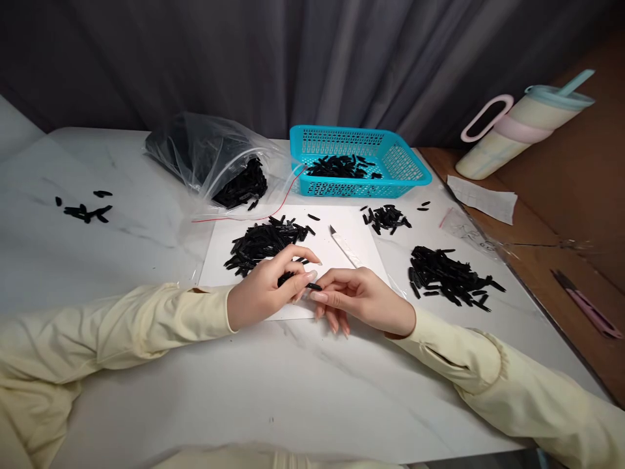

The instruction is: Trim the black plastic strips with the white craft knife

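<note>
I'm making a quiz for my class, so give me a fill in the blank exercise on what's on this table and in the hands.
1. The basket at the back of the table is ____ in colour.
2. Both hands pinch one small ____ piece between them.
3. The knife lies on the white ____.
4. The clear bag lies to the ____ of the basket.

Missing words: blue; black; sheet; left
</note>
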{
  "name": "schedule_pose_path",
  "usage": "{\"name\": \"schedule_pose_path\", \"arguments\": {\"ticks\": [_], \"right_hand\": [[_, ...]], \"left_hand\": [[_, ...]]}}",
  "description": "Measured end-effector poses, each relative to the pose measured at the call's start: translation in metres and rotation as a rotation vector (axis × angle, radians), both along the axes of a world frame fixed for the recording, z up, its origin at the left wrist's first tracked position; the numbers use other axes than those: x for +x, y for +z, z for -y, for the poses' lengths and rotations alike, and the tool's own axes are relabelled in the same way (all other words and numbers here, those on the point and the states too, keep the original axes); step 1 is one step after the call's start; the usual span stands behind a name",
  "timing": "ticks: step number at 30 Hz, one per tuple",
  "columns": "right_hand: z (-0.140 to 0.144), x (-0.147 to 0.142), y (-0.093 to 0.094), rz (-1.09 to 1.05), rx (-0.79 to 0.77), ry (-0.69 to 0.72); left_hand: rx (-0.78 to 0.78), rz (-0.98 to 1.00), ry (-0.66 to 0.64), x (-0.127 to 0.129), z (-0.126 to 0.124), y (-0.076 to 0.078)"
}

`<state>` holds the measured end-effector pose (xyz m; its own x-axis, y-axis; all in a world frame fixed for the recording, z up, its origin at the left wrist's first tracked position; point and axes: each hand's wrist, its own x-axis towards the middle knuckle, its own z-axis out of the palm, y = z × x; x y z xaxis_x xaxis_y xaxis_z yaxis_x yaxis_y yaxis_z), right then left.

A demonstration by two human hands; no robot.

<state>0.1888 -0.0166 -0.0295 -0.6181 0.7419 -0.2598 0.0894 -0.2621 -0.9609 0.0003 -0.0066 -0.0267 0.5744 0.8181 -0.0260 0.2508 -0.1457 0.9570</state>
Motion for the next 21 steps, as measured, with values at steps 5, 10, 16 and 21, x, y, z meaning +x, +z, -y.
{"name": "schedule_pose_path", "arguments": {"ticks": [5, 10, 16, 21], "right_hand": [[0.0003, 0.0005, 0.0005, 0.007, 0.019, -0.002], [-0.0005, 0.0005, -0.0008, -0.002, 0.023, 0.005], [0.0002, 0.0014, -0.0030, -0.001, 0.024, 0.002], [0.0004, 0.0018, -0.0020, 0.020, 0.045, 0.021]], "left_hand": [[0.045, -0.019, -0.015, -0.0003, 0.0002, 0.0011], [0.055, -0.032, -0.016, -0.0006, -0.0004, 0.0013], [0.076, -0.022, -0.028, 0.0001, -0.0004, -0.0003], [0.083, -0.042, -0.019, -0.0003, -0.0002, -0.0010]]}}
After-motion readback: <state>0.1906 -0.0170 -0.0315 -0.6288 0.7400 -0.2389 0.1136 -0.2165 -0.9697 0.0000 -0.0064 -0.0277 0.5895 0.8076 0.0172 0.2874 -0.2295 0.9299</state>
